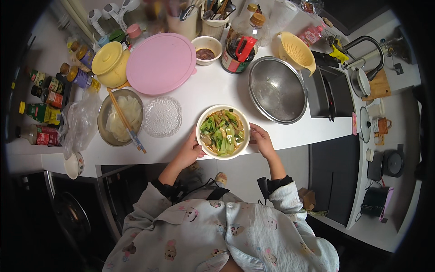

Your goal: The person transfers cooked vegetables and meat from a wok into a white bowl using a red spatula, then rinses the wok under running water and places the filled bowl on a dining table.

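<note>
My left hand (191, 148) grips the left side of a white bowl (222, 157) at the counter's front edge. My right hand (263, 138) has its fingers against the bowl's right side. Inside the bowl are cooked leafy greens (225, 134), which look like bok choy, with pale strips in brown liquid. Left of it lies a clear textured dish (163, 116). Beyond that, a steel bowl (100, 125) contains pale, thin, translucent pieces (126, 114), with wooden chopsticks (123, 117) resting across it. Whether the white bowl touches the counter, I cannot tell.
A large steel bowl (278, 90) stands right, near a yellow colander (295, 51) and the sink (317, 97). Behind are a pink round lid (161, 63), a small sauce bowl (208, 62) and a dark-liquid jug (238, 56). A patterned bowl (73, 166) sits at the left counter edge.
</note>
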{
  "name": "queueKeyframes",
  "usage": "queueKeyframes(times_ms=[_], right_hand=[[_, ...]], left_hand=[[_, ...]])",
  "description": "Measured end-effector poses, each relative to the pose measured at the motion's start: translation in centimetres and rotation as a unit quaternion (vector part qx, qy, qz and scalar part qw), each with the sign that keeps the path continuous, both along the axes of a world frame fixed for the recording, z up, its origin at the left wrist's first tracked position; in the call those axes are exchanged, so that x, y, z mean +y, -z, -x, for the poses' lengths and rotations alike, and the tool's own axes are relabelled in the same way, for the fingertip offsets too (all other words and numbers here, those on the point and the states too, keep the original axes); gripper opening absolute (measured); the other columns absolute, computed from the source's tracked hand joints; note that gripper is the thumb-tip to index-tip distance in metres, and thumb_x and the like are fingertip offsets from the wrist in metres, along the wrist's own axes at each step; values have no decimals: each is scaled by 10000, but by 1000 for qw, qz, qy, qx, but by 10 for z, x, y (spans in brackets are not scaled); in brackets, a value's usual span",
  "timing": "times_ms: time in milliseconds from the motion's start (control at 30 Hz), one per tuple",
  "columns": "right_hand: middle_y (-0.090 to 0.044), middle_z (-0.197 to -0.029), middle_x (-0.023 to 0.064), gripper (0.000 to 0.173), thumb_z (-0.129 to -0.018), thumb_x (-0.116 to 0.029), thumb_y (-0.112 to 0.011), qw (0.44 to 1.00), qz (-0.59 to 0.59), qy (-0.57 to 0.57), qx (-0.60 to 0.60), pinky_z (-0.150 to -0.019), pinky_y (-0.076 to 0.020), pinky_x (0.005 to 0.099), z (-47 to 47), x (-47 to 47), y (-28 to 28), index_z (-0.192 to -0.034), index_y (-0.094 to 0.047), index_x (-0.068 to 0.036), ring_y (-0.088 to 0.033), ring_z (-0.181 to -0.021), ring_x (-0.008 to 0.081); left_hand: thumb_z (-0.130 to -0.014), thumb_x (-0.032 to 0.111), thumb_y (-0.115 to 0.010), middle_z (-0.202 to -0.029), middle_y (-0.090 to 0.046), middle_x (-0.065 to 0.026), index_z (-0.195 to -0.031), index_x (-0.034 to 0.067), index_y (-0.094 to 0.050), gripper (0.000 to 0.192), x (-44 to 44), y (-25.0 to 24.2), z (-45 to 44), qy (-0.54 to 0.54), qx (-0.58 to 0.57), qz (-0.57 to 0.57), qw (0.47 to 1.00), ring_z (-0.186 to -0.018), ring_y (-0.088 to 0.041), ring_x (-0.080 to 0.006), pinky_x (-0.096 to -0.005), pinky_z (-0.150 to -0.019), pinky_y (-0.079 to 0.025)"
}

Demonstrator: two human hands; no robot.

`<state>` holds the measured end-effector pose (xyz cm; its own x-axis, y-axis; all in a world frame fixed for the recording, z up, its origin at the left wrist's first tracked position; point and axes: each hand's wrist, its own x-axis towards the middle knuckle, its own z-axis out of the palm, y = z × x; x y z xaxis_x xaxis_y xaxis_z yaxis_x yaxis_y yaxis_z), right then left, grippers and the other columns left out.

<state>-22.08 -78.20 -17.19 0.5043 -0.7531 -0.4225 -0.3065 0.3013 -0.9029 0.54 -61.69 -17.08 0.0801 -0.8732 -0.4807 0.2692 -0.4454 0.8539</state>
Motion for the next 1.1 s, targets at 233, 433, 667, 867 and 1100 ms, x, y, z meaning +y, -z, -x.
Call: queueKeyframes(times_ms=[233,433,667,867,1100], right_hand=[[-569,-1004,42,423,-882,-89,-378,997,-20,-49,-51,-705,-513,271,-11,6,-9,-1304,-372,-64,-583,-856,127],[-556,-916,-16,440,-898,-112,-404,988,-26,-146,-38,-616,-468,194,-6,-3,-35,-1334,-341,-108,-527,-736,48],[-565,-985,7,471,-916,-180,-415,917,-25,-386,-100,-591,-460,184,-5,-4,-68,-1360,-276,-110,-543,-735,51],[-575,-861,-6,446,-901,-98,-405,836,-111,-514,-156,-529,-442,146,1,37,-111,-1338,-316,-77,-506,-618,8],[-599,-926,64,425,-896,-66,-400,632,-225,-725,-157,-579,-528,189,17,128,-136,-1311,-313,-37,-599,-696,73]], left_hand=[[-853,-80,-309,-1068,-518,-122,-1399,183,-59,656,15,-4,14,-96,4,24,995,-783,-589,-159,-250,-659,-507],[-865,-55,-330,-1023,-538,-133,-1399,176,-81,633,44,-37,36,-145,0,37,989,-773,-591,-157,-258,-656,-517],[-890,26,-371,-1094,-522,-124,-1399,160,-105,590,104,-87,149,-368,-26,62,928,-847,-598,-160,-279,-720,-523],[-888,55,-433,-1119,-520,-121,-1374,86,-198,541,154,-113,273,-562,-25,86,822,-863,-610,-187,-304,-729,-528],[-810,-68,-454,-1240,-466,-75,-1370,118,-245,625,197,-117,420,-754,-56,174,631,-964,-568,-165,-303,-769,-512]])
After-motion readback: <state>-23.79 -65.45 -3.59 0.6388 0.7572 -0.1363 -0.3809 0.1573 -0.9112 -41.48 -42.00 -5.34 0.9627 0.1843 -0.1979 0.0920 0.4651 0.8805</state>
